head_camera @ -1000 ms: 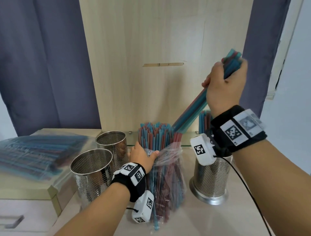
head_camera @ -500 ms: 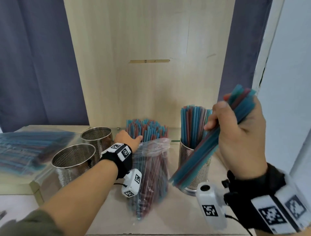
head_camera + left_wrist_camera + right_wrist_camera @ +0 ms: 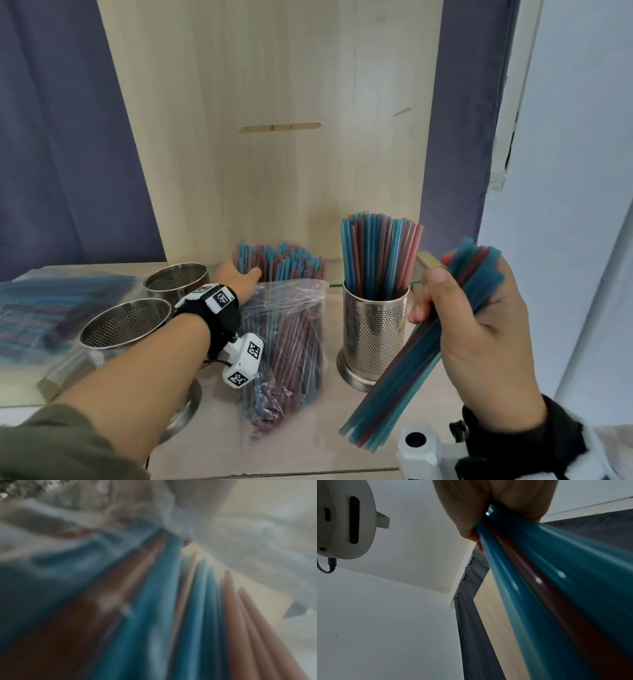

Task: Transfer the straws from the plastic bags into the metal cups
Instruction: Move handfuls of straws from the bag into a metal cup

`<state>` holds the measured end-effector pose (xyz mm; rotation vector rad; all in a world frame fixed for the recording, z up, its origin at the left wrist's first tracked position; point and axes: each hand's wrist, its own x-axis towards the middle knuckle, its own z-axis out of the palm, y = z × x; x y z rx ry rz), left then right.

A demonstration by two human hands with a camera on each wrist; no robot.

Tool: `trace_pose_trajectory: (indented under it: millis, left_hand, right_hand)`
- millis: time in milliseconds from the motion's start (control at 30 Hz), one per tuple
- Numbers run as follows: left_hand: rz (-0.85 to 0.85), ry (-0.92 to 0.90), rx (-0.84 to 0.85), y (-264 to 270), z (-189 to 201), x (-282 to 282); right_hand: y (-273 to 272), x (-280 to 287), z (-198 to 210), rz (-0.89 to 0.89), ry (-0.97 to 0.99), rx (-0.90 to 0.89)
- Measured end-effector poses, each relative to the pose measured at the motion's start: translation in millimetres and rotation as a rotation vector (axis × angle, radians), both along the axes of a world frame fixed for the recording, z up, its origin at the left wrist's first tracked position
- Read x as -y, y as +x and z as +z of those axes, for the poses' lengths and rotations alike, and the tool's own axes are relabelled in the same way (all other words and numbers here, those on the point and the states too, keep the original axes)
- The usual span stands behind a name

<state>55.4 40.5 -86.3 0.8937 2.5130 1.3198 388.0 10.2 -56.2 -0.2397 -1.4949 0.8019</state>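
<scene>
Blue-red straw bundle (image 3: pixel 428 349) gripped in right hand (image 3: pixel 479 329); left hand (image 3: pixel 236 277) clasps bagged straws (image 3: pixel 284 308).

We see a wooden panel (image 3: pixel 274 137) standing behind the hands. Blue curtains (image 3: pixel 61 137) hang on both its sides.

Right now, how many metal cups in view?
3. One right cup holding straws, beside the open bag; two empty cups left of the left hand: near and far. None seem hidden.

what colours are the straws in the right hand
Teal-blue and dark red, in the bundle the right hand grips; head view shows it best.
</scene>
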Motion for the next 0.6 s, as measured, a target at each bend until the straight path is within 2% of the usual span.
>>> trace_pose_trajectory:
  millis: [133,267,467,600]
  left_hand:
    - [0.000,0.115,-0.079,2,10,-3]
    - [-0.068,0.297,-0.191,8,21,-1]
    - [-0.212,0.372,-0.265,6,43,1]
    - [-0.217,0.515,-0.323,9,59,4]
  right_hand:
    - [6,-2,-1,-0.019,0.004,0.007]
    - [9,-5,0,-0.022,-0.001,0.004]
    - [5,-9,-7,-0.042,0.018,0.054]
    - [2,-8,-6,-0.045,0.026,0.083]
